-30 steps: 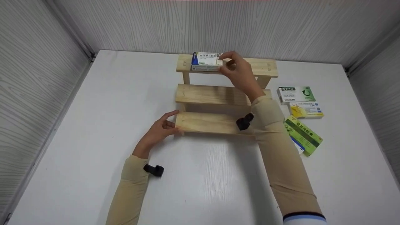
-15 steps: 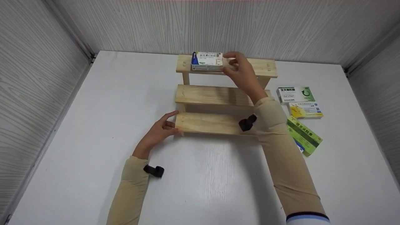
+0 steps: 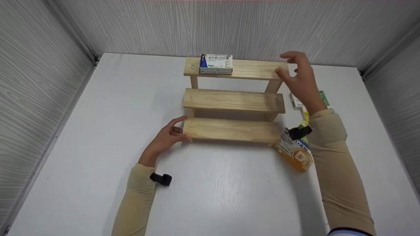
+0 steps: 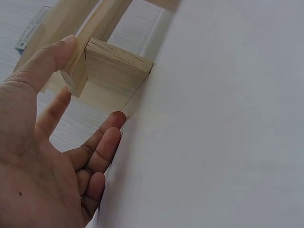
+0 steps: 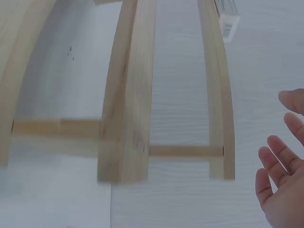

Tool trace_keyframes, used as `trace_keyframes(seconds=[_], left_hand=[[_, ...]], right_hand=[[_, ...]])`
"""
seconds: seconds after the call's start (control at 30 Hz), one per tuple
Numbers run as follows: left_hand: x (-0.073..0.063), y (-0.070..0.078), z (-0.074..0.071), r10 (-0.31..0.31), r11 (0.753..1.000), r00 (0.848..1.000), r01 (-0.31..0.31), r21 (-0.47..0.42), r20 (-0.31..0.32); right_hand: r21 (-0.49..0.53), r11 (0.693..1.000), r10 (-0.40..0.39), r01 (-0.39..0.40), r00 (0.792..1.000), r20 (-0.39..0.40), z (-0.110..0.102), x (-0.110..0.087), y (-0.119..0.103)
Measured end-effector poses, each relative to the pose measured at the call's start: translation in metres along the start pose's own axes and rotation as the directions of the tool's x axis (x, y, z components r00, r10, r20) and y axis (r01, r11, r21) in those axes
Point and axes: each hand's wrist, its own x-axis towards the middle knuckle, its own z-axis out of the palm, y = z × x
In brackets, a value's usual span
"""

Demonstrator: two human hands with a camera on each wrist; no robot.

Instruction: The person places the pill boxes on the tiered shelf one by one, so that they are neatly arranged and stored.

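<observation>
A three-tier wooden shelf rack (image 3: 233,128) stands on the white table. My left hand (image 3: 167,137) grips the left end of its lowest board, thumb at the front edge and index finger at the back. The left wrist view shows that thumb (image 4: 52,59) against the wood, the other fingers loosely bent below. On the top board, toward the left, lies a white and blue medicine box (image 3: 216,64). My right hand (image 3: 300,77) hovers empty by the top board's right end, thumb and fingers apart. In the right wrist view the right hand (image 5: 285,175) is beside the rack, touching nothing.
Right of the rack lie more medicine boxes, partly hidden by my right arm: an orange and white box (image 3: 297,154) marked D3, a white and green box (image 3: 297,101), and bits of yellow and green ones. A wood-grain panel (image 3: 157,29) rises behind the table.
My right hand has let go of the white and blue medicine box and moved right, away from it. The orange box has come into view. My left hand stays put.
</observation>
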Motion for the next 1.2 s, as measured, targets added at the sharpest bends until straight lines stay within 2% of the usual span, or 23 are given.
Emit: trace_keyframes(seconds=[0.03,0.2,0.27,0.4,0.57,0.73,0.83,0.97,1.2], left_hand=[[-0.003,0.004,0.0,-0.003,1.0,1.0,0.003,-0.002,0.001],[-0.002,0.004,0.0,-0.014,1.0,1.0,0.014,0.013,0.003],[0.003,-0.004,0.0,-0.007,1.0,1.0,0.007,0.021,0.0],[0.003,-0.004,0.0,0.003,1.0,1.0,-0.002,0.018,-0.003],[0.004,-0.005,0.0,-0.001,1.0,1.0,0.001,0.001,-0.001],[0.004,-0.006,0.001,-0.02,1.0,1.0,0.02,-0.005,-0.008],[0.004,-0.005,0.0,-0.019,1.0,1.0,0.019,0.007,-0.004],[0.004,-0.004,0.001,-0.006,1.0,1.0,0.006,0.013,-0.002],[0.003,-0.006,0.0,-0.005,1.0,1.0,0.006,0.009,-0.007]], right_hand=[[-0.012,1.0,0.009,-0.009,1.0,0.006,-0.006,-0.003,0.005],[-0.058,0.997,0.057,-0.058,0.998,-0.01,-0.032,-0.022,0.034],[-0.063,0.996,0.065,-0.067,0.997,-0.033,-0.041,-0.031,0.045],[-0.058,0.995,0.077,-0.081,0.995,-0.065,-0.057,-0.05,0.066],[-0.075,0.989,0.12,-0.127,0.989,-0.088,-0.071,-0.073,0.085],[-0.094,0.98,0.164,-0.174,0.981,-0.099,-0.078,-0.096,0.102],[-0.113,0.971,0.203,-0.211,0.976,-0.079,-0.078,-0.112,0.111],[-0.149,0.952,0.268,-0.267,0.963,-0.016,-0.081,-0.133,0.121],[-0.201,0.918,0.371,-0.343,0.921,0.122,-0.086,-0.17,0.137]])
